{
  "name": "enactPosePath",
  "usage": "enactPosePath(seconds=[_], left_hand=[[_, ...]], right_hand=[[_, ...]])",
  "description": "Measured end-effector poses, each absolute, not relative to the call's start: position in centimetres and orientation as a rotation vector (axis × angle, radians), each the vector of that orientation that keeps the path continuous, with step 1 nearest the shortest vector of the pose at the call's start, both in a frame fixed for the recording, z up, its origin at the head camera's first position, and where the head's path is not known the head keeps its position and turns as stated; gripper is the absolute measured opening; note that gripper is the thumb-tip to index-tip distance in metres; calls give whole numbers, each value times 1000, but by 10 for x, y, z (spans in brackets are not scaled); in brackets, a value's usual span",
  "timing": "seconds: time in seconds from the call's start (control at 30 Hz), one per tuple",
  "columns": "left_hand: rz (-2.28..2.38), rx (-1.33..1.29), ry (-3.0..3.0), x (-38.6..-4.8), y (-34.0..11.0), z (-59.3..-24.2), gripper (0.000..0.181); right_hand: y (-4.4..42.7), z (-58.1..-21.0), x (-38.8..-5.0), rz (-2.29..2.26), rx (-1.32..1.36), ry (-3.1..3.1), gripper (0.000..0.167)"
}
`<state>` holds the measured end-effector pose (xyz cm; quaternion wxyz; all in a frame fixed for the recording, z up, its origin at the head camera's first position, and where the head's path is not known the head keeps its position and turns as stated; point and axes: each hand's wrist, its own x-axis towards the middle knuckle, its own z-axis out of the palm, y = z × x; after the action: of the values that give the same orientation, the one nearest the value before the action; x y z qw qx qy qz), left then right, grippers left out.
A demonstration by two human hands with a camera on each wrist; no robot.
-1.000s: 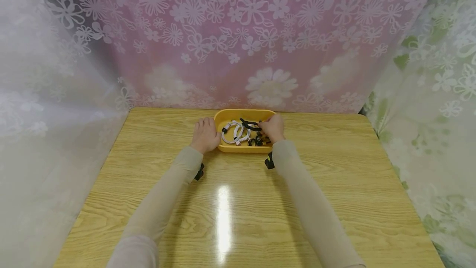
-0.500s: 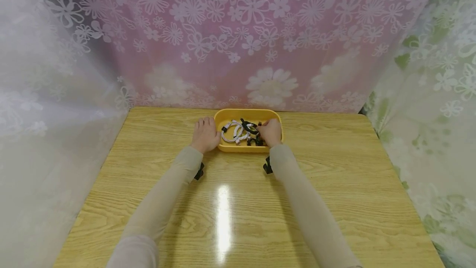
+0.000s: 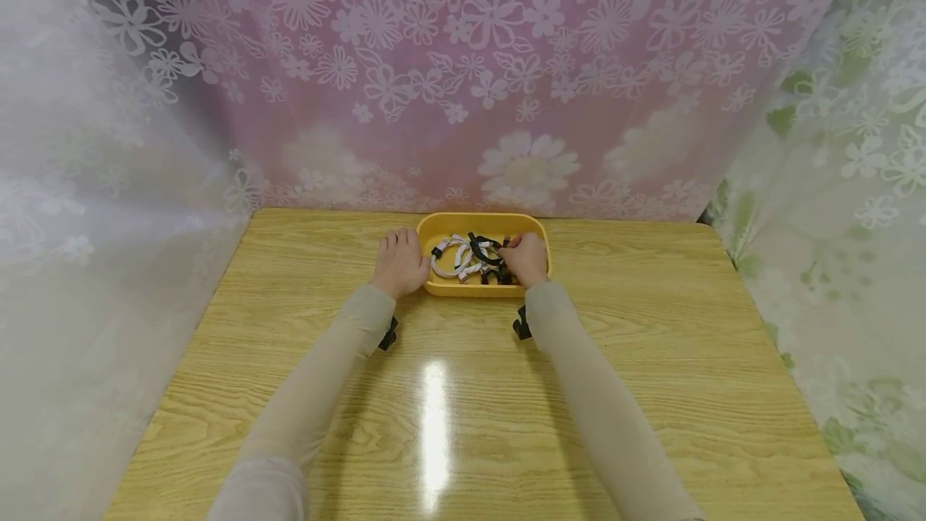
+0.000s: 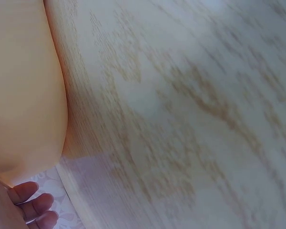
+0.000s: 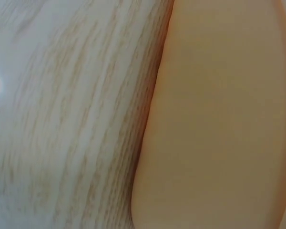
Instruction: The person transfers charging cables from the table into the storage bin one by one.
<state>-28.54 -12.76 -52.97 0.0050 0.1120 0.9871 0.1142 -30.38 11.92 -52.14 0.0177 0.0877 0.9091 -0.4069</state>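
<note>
A yellow plastic bin (image 3: 473, 291) sits at the back of the table, holding several coiled cables. My left hand (image 3: 399, 264) lies against the bin's left end, thumb at the wall and fingers lying forward outside it. In the left wrist view, fingertips (image 4: 38, 205) show past the bin's end wall (image 4: 26, 95). My right hand (image 3: 527, 259) reaches into the bin's right part and pinches a black cable (image 3: 483, 249); its fingertips are partly hidden. White cables (image 3: 447, 270) lie coiled at the left. Only the bin's outer wall (image 5: 214, 114) fills the right wrist view, without the hand.
The wooden table (image 3: 463, 392) bears a bright light reflection in front of the bin. Behind the table hangs a pink flowered curtain (image 3: 463, 103). Pale curtains hang at the left (image 3: 108, 223) and right sides. A black wrist camera (image 3: 521, 323) sits under the right cuff.
My right hand has moved slightly left and down inside the bin, and the black cable at its fingertips has shifted with it. My left hand has stayed put.
</note>
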Motion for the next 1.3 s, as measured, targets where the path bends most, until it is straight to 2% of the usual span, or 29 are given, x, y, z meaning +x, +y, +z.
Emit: enactPosePath(seconds=[0.2,0.37,0.87,1.07,1.3], left_hand=[[374,354,3092,-286,-129,-530,27],[352,360,3088,-288,-130,-531,28],[319,378,3052,-287,-132,-522,28],[271,372,3040,-285,-132,-515,35],[214,360,3043,-280,-134,-510,51]], right_hand=[[119,-518,-304,-1238,265,2801,24],[118,-512,-303,-1227,229,2808,17],[120,-487,-294,-1203,86,2862,21],[122,-471,-286,-1118,67,2881,25],[129,-458,-274,-1086,-57,2980,27]])
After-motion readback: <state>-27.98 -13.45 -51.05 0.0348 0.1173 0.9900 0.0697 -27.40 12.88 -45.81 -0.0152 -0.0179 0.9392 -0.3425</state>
